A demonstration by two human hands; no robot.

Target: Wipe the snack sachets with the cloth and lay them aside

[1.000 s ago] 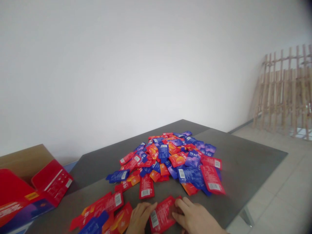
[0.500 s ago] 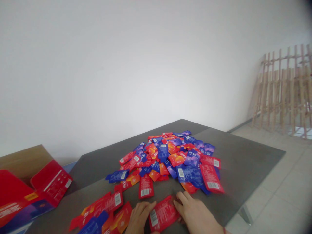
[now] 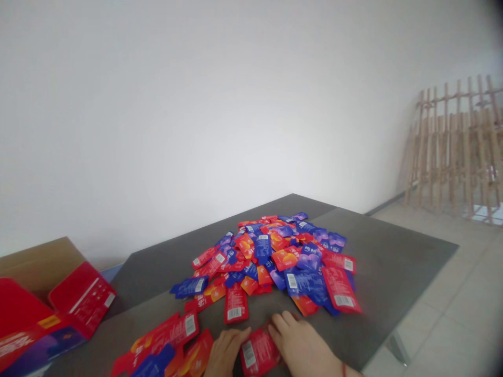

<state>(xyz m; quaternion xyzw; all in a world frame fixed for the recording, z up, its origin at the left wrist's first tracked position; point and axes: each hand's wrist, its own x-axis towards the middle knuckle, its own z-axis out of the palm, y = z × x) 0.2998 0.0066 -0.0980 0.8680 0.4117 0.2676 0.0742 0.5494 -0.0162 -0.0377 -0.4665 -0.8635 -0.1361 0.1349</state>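
Observation:
A red sachet [image 3: 257,353] with a white barcode label lies between my two hands at the table's near edge. My left hand [image 3: 225,352] pinches its left side, the thumb hidden low in the frame. From the right, my right hand [image 3: 302,343] is closed over its other end, bent fingers covering that part. Just beyond is another red sachet [image 3: 236,303], barcode end toward me. To the left of my left hand, several red, orange and blue sachets [image 3: 198,353] overlap in a loose group.
A large heap of red and blue sachets [image 3: 262,247] spreads over the dark grey table [image 3: 387,262]. At the left stands an open red-and-blue carton [image 3: 84,298] with its flaps up. Wooden racks [image 3: 451,152] lean near the white wall [image 3: 236,104] at the right.
My right hand has slid slightly left across the red sachet, covering more of its right end. My left hand stays at its left side. The heap looks the same.

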